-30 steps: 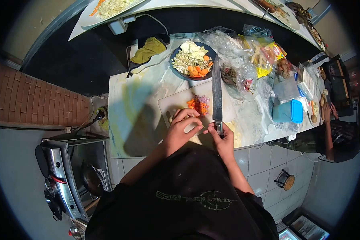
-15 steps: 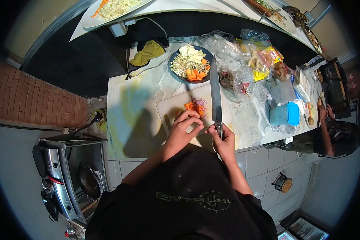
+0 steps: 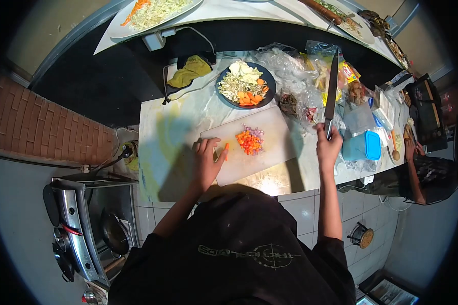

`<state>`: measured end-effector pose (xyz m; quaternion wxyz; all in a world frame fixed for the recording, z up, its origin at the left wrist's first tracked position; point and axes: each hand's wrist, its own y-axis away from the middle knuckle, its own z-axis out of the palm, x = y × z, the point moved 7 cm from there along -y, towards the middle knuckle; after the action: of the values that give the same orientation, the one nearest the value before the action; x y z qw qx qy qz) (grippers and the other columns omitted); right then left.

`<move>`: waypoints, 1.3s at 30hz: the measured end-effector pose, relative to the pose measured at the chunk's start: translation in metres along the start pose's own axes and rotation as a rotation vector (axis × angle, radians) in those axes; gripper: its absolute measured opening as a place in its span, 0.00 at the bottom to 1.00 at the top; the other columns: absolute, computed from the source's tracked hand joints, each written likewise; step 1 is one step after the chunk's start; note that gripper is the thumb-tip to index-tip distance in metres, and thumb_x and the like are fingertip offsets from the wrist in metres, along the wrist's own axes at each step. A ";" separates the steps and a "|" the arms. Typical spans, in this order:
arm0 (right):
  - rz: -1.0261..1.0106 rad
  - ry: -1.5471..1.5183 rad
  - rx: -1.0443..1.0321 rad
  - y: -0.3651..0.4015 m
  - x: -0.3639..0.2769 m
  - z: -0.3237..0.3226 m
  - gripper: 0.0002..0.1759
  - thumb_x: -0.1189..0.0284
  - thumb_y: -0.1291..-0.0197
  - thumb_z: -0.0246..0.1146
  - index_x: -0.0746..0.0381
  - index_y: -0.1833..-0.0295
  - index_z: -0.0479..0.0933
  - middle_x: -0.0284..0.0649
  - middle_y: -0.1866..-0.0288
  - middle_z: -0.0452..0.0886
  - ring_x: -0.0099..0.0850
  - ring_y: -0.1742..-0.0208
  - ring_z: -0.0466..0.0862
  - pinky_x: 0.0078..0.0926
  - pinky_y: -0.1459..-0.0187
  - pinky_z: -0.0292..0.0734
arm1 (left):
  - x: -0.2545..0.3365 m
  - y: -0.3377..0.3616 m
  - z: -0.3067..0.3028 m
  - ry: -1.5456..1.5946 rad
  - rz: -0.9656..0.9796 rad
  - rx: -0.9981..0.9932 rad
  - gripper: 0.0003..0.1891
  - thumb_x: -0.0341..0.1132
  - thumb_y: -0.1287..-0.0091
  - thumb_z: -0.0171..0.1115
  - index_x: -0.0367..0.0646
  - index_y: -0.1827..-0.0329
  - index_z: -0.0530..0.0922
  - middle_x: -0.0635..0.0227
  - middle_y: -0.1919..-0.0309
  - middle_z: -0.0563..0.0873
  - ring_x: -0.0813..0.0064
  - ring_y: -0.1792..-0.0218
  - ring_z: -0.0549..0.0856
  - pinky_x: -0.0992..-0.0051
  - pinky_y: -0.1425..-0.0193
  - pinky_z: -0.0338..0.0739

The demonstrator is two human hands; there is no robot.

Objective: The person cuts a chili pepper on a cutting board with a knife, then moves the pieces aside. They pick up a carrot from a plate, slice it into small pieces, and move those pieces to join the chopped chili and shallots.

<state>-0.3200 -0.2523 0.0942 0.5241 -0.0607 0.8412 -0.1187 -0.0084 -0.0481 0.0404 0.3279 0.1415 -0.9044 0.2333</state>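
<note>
A white cutting board (image 3: 275, 133) lies on the marble counter, bearing a pile of diced carrot (image 3: 249, 143) with chopped purple onion (image 3: 259, 133) beside it. At the board's left side is my left hand (image 3: 207, 157), fingers apart, close to a carrot stick (image 3: 226, 151); whether it touches the stick is unclear. My right hand (image 3: 327, 144) grips the handle of a large knife (image 3: 332, 89), its blade pointing away from me above the plastic bags. Behind the board stands a dark plate (image 3: 270, 91) with cabbage, bean sprouts and carrot slices.
Plastic bags (image 3: 285, 63) and a blue-lidded container (image 3: 361, 146) occupy the right side. A green cloth (image 3: 190, 70) lies at the back left. A stove (image 3: 76, 229) stands at lower left. Another person's hands (image 3: 414, 145) show at far right.
My hands have moved apart: the left went left to the board's edge, the right went right and forward with the knife. The diced carrot and the board are now less covered.
</note>
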 end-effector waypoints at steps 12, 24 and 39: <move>-0.079 0.057 -0.094 0.022 -0.038 0.012 0.16 0.64 0.27 0.60 0.68 0.60 0.78 0.37 0.79 0.74 0.22 0.75 0.72 0.29 0.72 0.68 | -0.009 0.005 0.016 0.044 -0.066 0.087 0.11 0.28 0.41 0.69 0.41 0.56 0.78 0.62 0.62 0.81 0.58 0.56 0.79 0.62 0.49 0.74; 0.183 0.118 -0.879 0.165 -0.011 0.052 0.19 0.62 0.23 0.53 0.68 0.60 0.74 0.37 0.80 0.71 0.24 0.77 0.68 0.28 0.73 0.65 | 0.000 0.010 0.018 0.041 0.046 0.096 0.10 0.26 0.43 0.69 0.41 0.59 0.80 0.62 0.65 0.83 0.56 0.60 0.81 0.62 0.54 0.76; -0.045 0.196 -1.037 0.182 -0.022 0.067 0.20 0.62 0.25 0.54 0.70 0.57 0.77 0.61 0.74 0.78 0.60 0.69 0.80 0.48 0.65 0.72 | -0.070 0.013 -0.052 0.180 -0.294 0.370 0.04 0.30 0.33 0.69 0.42 0.58 0.84 0.73 0.70 0.86 0.84 0.73 0.78 0.80 0.69 0.70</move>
<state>-0.2463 -0.0806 0.0374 0.3416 -0.3185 0.8330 0.2966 0.0663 -0.0030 0.0252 0.4059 0.3077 -0.7834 0.3562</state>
